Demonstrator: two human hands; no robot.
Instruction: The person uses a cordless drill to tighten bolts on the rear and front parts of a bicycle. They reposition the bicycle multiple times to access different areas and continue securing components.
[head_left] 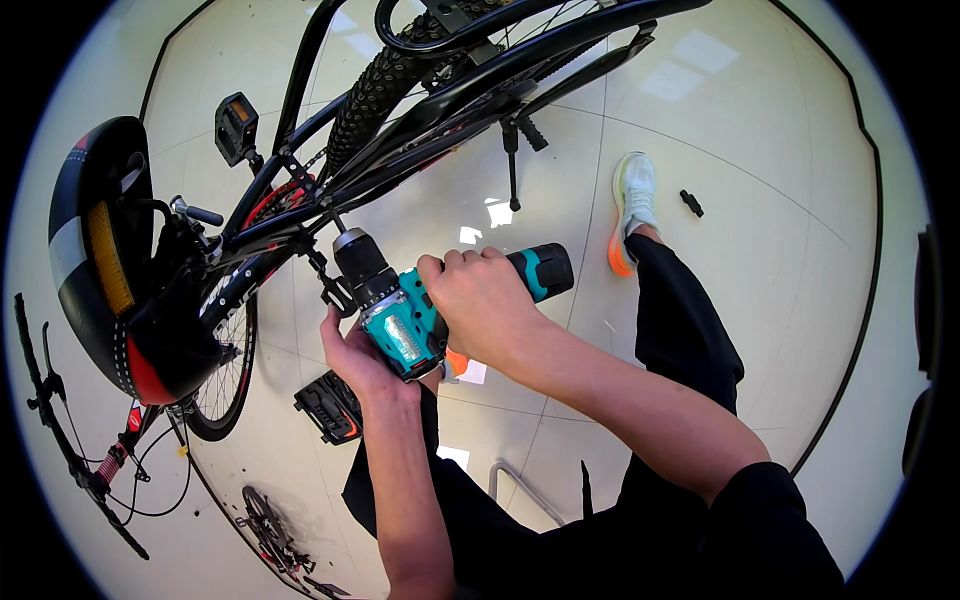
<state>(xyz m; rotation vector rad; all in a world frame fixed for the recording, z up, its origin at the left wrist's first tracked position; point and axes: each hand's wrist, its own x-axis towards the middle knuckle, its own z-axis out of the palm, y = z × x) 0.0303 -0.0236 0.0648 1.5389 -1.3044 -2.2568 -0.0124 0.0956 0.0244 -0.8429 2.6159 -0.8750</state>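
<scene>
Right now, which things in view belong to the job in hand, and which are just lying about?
In use:
drill, gripped by the right hand, with the left hand against its body
bike, the drill's tip at or close to its frame

Lying about:
small black piece on the floor
black case, also on the floor, untouched, though it may serve the job

1. Clad above in plain black, with a short right sleeve (pixel 770 520) ending near the elbow.
2. Bare along the left forearm (pixel 408 480) and right forearm (pixel 620 405), down to the left hand (pixel 365 362) and right hand (pixel 485 303).
3. Dressed below in black trousers (pixel 685 325), narrowing toward a bare right ankle (pixel 646 233).
4. Shod at right in a whitish sneaker (pixel 638 195), edged yellow-green, turning bright orange toward the heel.
5. Shod at left in a sneaker (pixel 457 363) showing orange, mostly hidden.
</scene>
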